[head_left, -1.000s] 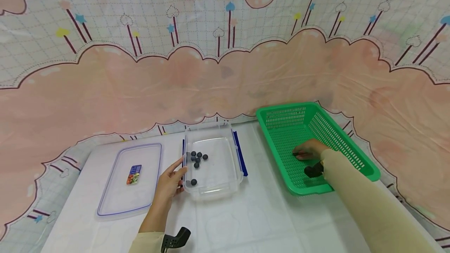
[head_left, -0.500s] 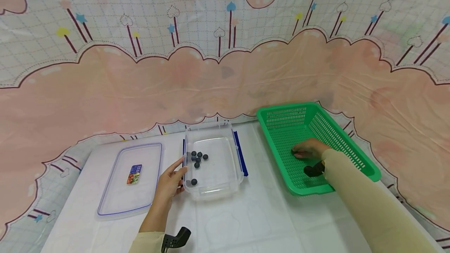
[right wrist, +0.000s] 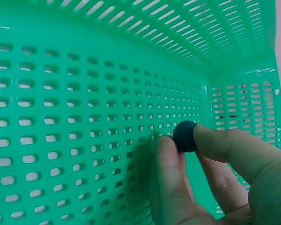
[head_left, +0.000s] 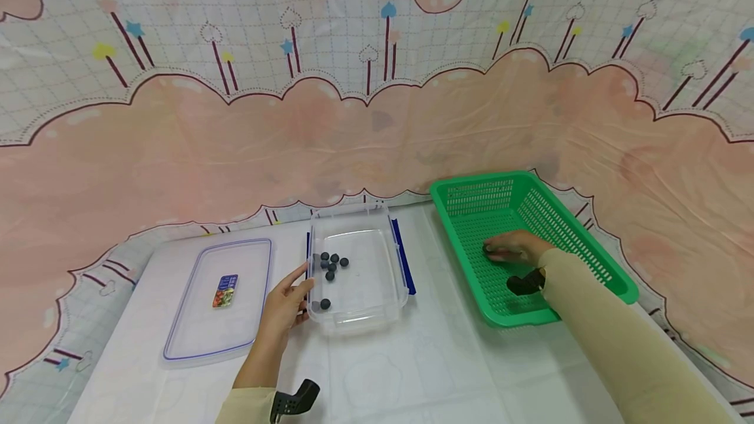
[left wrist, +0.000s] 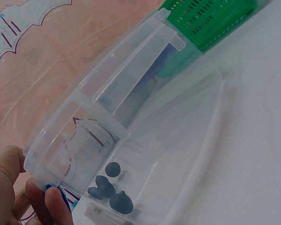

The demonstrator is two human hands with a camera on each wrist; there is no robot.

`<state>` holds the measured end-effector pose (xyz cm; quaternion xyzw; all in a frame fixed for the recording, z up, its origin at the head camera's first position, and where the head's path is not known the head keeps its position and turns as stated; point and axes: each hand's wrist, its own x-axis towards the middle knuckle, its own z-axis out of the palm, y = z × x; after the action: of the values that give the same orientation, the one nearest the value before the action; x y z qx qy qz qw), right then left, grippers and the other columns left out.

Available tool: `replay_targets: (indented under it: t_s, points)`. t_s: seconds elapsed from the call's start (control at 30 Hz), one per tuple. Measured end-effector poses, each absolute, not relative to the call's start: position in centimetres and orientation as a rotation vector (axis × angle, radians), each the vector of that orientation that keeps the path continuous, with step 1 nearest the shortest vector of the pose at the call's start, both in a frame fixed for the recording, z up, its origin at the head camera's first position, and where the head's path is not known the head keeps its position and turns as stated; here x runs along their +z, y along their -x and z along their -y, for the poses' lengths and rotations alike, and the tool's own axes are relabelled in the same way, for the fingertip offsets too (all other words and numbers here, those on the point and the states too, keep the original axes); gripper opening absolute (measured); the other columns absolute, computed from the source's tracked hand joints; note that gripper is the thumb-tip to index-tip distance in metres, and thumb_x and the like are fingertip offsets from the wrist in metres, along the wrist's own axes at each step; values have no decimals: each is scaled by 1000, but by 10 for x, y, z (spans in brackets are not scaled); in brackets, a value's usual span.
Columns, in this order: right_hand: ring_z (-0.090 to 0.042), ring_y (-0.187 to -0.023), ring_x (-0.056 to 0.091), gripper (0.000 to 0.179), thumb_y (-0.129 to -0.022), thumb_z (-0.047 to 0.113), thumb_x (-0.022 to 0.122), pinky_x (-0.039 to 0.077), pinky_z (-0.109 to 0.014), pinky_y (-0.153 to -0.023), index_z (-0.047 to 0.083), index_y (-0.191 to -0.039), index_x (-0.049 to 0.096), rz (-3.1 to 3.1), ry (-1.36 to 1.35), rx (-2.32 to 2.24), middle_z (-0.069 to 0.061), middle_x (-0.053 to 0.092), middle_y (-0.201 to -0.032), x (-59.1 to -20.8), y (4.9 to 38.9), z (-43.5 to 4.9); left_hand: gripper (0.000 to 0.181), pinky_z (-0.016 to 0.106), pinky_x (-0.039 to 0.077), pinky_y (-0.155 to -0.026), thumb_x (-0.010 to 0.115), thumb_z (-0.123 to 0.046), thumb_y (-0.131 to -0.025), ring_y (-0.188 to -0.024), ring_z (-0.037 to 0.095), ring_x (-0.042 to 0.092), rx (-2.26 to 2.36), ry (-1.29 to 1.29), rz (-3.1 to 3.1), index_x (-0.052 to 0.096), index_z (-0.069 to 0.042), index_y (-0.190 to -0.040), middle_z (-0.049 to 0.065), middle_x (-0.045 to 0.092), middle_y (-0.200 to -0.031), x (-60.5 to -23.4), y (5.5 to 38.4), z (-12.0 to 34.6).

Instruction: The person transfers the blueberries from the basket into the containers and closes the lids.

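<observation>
My right hand [head_left: 512, 247] is inside the green basket [head_left: 480, 267], pinching a blueberry [right wrist: 185, 136] between thumb and fingertips in the right wrist view. My left hand [head_left: 284, 303] grips the left wall of the clear plastic container [head_left: 371, 286], its thumb and fingers on either side of the edge in the left wrist view. Several dark blueberries [head_left: 332, 267] lie in a loose cluster at the container's left side. Another single blueberry [head_left: 325, 304] sits near its front left corner.
A clear lid [head_left: 194, 332] with a blue seal and a printed label [head_left: 225, 291] lies flat on the white table [head_left: 412, 365], left of the container. Blue side latches [head_left: 402, 257] stick out from the container. A patterned cloth [head_left: 353, 142] hangs behind.
My right hand has shifted slightly to the left and away from me inside the basket, with the blueberry between its fingers. The left hand and the container have stayed put.
</observation>
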<state>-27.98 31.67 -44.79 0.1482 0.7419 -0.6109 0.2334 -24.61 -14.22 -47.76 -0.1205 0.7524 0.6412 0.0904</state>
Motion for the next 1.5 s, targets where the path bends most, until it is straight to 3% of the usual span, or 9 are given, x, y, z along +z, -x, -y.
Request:
replay_targets:
  t_s: [0.47, 0.63, 0.83, 0.93, 1.03, 1.17, 1.43, 1.5]
  points:
    - [-34, -139, 36, 57, -104, 4, 40, 46, -28, -104, -15, -150, 13, -1899, -340, -1800, -36, 6, -157, -450, 281, -319, 51, 23, 50, -61, 60, -28, -97, -70, 10, 46, 1890, 353, -2245, 48, -27, -147, -1, 48, -92, -477, 245, 142]
    - [-21, -116, 55, 57, -103, 5, 43, 46, -29, -104, -15, -149, 16, -1923, -329, -1789, -36, 8, -156, -450, 282, -321, 50, 23, 50, -61, 60, -29, -98, -70, 10, 46, 1879, 351, -2254, 48, -28, -147, -1, 48, -91, -476, 245, 142]
    - [-7, -96, 60, 55, -104, 7, 42, 47, -28, -103, -14, -149, 19, -1947, -314, -1781, -36, 10, -156, -448, 280, -320, 50, 23, 50, -61, 60, -29, -98, -70, 10, 46, 1878, 355, -2258, 48, -28, -146, -1, 48, -90, -477, 245, 142]
    - [-8, -100, 60, 55, -104, 7, 41, 46, -29, -104, -14, -150, 18, -1946, -292, -1786, -35, 11, -156, -448, 279, -320, 50, 23, 50, -61, 60, -29, -98, -70, 11, 46, 1875, 358, -2260, 49, -28, -146, -1, 48, -89, -477, 244, 142]
    - [-21, -120, 56, 55, -105, 6, 40, 44, -30, -106, -14, -150, 16, -1939, -253, -1788, -34, 9, -157, -447, 280, -319, 50, 23, 50, -61, 60, -29, -98, -70, 11, 46, 1873, 359, -2260, 49, -28, -146, -1, 48, -88, -477, 244, 141]
    - [-37, -145, 27, 55, -105, 5, 38, 40, -31, -110, -14, -150, 13, -1935, -180, -1785, -33, 7, -158, -444, 279, -315, 50, 23, 50, -61, 60, -28, -97, -69, 10, 46, 1879, 358, -2259, 49, -28, -146, -2, 47, -87, -478, 244, 141]
    - [-32, -138, 40, 53, -105, 8, 40, 34, -37, -114, -14, -149, 19, -1955, -147, -1787, -33, 13, -157, -434, 279, -306, 51, 22, 50, -60, 60, -28, -97, -68, 9, 46, 1892, 359, -2252, 49, -27, -146, -1, 48, -89, -479, 243, 141]
    - [-26, -129, 50, 53, -105, 7, 41, 34, -37, -114, -15, -149, 20, -1947, -152, -1793, -33, 14, -156, -430, 279, -304, 51, 22, 50, -60, 60, -28, -97, -68, 10, 46, 1888, 361, -2255, 49, -27, -146, -1, 48, -89, -479, 243, 141]
